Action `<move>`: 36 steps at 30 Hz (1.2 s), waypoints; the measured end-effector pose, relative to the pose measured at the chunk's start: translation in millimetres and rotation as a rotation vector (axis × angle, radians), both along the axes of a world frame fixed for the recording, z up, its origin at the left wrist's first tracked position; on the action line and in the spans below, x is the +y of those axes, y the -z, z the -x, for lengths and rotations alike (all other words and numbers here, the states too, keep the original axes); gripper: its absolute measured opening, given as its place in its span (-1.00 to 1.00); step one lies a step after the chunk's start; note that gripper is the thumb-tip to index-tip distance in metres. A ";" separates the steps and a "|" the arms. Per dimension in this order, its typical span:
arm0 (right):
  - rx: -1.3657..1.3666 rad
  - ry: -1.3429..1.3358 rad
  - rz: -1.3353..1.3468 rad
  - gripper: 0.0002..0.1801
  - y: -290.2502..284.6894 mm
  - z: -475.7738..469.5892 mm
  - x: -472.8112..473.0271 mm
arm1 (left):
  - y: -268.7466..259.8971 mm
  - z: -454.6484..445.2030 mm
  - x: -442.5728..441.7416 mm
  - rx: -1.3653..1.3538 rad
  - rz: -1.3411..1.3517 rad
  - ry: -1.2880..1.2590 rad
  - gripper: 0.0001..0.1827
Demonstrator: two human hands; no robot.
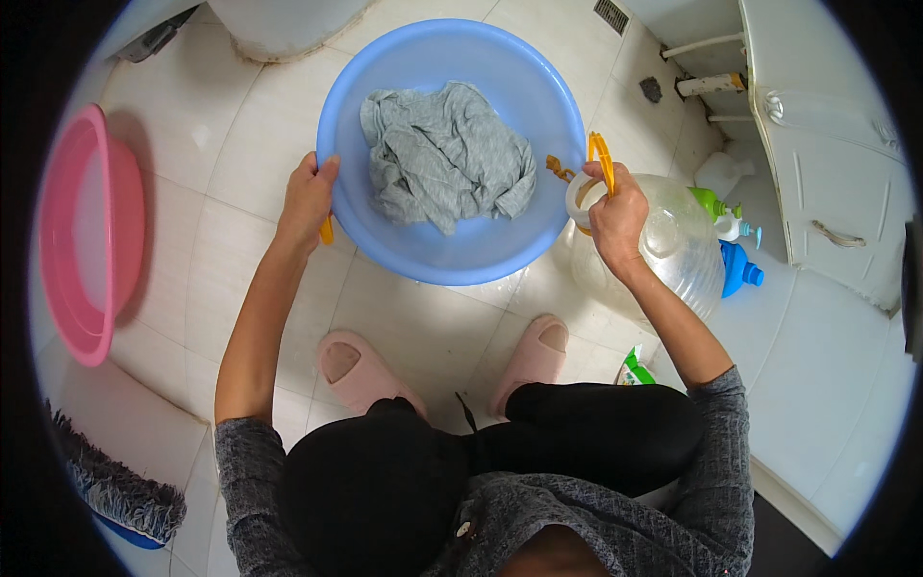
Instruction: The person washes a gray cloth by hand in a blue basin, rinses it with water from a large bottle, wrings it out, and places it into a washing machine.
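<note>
A wet-looking grey cloth garment (pixel 451 155) lies bunched on the bottom of a round blue plastic basin (pixel 451 270). My left hand (pixel 311 198) grips the basin's left rim, thumb over the edge, with a bit of orange plastic showing beneath it. On the right, my right hand (pixel 619 213) is closed on the orange handle (pixel 602 162) of a large clear plastic jug (pixel 649 245), whose open round mouth (pixel 583 202) points toward the basin. A brown-orange tie (pixel 559 169) sits between the jug mouth and the basin.
A pink plastic basin (pixel 104 231) stands tilted at the left. A shaggy mop head (pixel 122 483) lies at lower left. Pump bottles and a blue bottle (pixel 734 268) stand right of the jug, near a white cabinet (pixel 829 180). A floor drain (pixel 611 16) is at the top.
</note>
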State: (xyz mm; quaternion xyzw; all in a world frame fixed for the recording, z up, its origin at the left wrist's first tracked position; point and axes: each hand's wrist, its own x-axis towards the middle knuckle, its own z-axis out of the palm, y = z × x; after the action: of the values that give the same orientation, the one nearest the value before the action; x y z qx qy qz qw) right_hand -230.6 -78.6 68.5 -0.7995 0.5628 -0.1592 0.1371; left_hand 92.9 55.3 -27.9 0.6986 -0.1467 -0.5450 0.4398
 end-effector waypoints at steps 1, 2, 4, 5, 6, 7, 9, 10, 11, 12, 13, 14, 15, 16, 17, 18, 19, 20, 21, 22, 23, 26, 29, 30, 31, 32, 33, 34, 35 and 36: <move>0.002 0.003 0.006 -0.65 1.2 -1.0 0.8 | 1.0 -0.6 0.8 0.009 0.010 -0.003 -0.72; 0.004 0.006 0.013 -0.65 1.9 -2.1 1.7 | 1.4 -0.3 2.0 -0.002 0.021 -0.013 -0.72; 0.024 0.016 -0.001 -0.65 1.3 -5.2 4.2 | 0.6 2.8 2.7 -0.021 0.047 -0.030 -0.72; 0.033 0.022 -0.008 -0.64 1.6 -6.7 5.7 | -2.4 3.4 2.9 -0.033 0.043 -0.038 -0.72; 0.049 0.004 0.017 -0.64 3.0 -6.2 5.9 | -10.3 4.9 0.2 -0.044 0.042 -0.043 -0.72; 0.064 -0.012 0.042 -0.64 6.1 -5.2 6.6 | -14.3 7.4 -0.5 -0.055 0.041 -0.045 -0.72; 0.085 -0.034 0.069 -0.63 7.4 -5.8 8.4 | -11.5 5.4 3.0 -0.105 -0.010 0.001 -0.72; 0.090 -0.040 0.071 -0.63 6.2 -6.6 10.4 | -10.9 2.2 3.2 -0.134 -0.030 0.025 -0.72; 0.094 -0.044 0.073 -0.63 5.4 -7.5 12.0 | -12.6 -1.1 1.6 -0.189 -0.051 0.058 -0.72; 0.055 -0.014 0.041 -0.63 3.4 -9.7 11.8 | -17.4 -3.5 0.7 -0.250 -0.077 0.089 -0.71; 0.035 -0.017 0.051 -0.63 2.8 -8.2 11.9 | -21.4 -3.4 -0.4 -0.307 -0.097 0.128 -0.69; 0.014 -0.019 0.060 -0.64 3.8 -6.4 10.3 | -19.3 -5.3 4.9 -0.525 -0.039 0.109 -0.66; -0.008 -0.018 0.078 -0.64 3.9 -3.7 6.9 | -14.9 -10.4 10.7 -0.744 0.034 0.087 -0.63; -0.070 -0.037 0.071 -0.66 6.1 0.3 4.0 | -22.0 -9.5 7.9 -0.959 0.117 0.061 -0.58; -0.079 -0.043 0.073 -0.65 5.5 3.6 2.7 | -32.6 -5.1 3.9 -0.845 0.149 0.091 -0.55; -0.070 -0.036 0.077 -0.64 5.2 10.4 3.7 | -56.8 10.8 -10.0 -0.713 0.184 0.135 -0.51; -0.084 -0.048 0.071 -0.63 2.9 13.1 4.0 | -83.9 26.7 -20.5 -0.604 0.198 0.168 -0.47; -0.116 -0.092 0.033 -0.52 -1.5 13.6 4.0 | -102.8 44.6 -32.2 -0.408 0.276 0.282 -0.46; -0.171 -0.118 0.022 -0.50 -4.3 16.2 3.8 | -112.7 64.4 -48.8 -0.286 0.241 0.463 -0.44; -0.225 -0.144 0.012 -0.47 -6.6 19.1 2.7 | -121.2 85.2 -69.3 -0.162 0.201 0.640 -0.42; -0.281 -0.171 0.002 -0.45 -8.8 21.9 2.3 | -134.5 111.2 -88.2 -0.035 0.047 0.698 -0.44; -0.375 -0.059 -0.076 -0.42 -34.2 44.0 5.8 | -130.1 166.4 -138.7 0.315 -0.161 0.759 -0.53; -0.219 0.166 0.429 -0.53 -59.5 117.1 -1.2 | -122.9 183.5 -152.7 0.429 -0.136 0.656 -0.56; -0.225 0.401 0.465 -0.55 -54.9 171.1 -2.7 | -120.4 189.0 -152.8 0.429 -0.142 0.694 -0.56; -0.132 0.573 0.515 -0.54 -52.7 227.6 2.4 | -120.1 188.3 -152.4 0.430 -0.144 0.731 -0.56; 0.141 0.829 0.412 -0.49 -36.3 314.4 16.4 | -120.9 192.3 -154.4 0.437 -0.136 0.774 -0.56; 0.406 1.071 0.288 -0.41 -24.4 380.4 30.4 | -120.7 198.6 -156.3 0.409 -0.143 0.801 -0.55; -0.028 1.288 -0.091 -0.31 -19.8 391.8 37.7 | -117.6 195.7 -155.7 0.357 -0.167 0.794 -0.54; -0.472 1.443 -0.485 -0.20 -16.5 397.5 48.7 | -114.8 194.0 -154.6 0.310 -0.190 0.788 -0.54; -0.739 1.322 -0.587 -0.20 -10.7 404.2 59.6 | -114.5 195.5 -153.2 0.282 -0.185 0.790 -0.57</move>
State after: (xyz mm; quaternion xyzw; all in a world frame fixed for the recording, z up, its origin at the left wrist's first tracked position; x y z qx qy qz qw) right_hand -634.8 -19.0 79.2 -0.1290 0.8559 -0.3067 0.3959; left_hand -102.6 -97.9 86.5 0.5436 -0.2920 -0.7728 0.1485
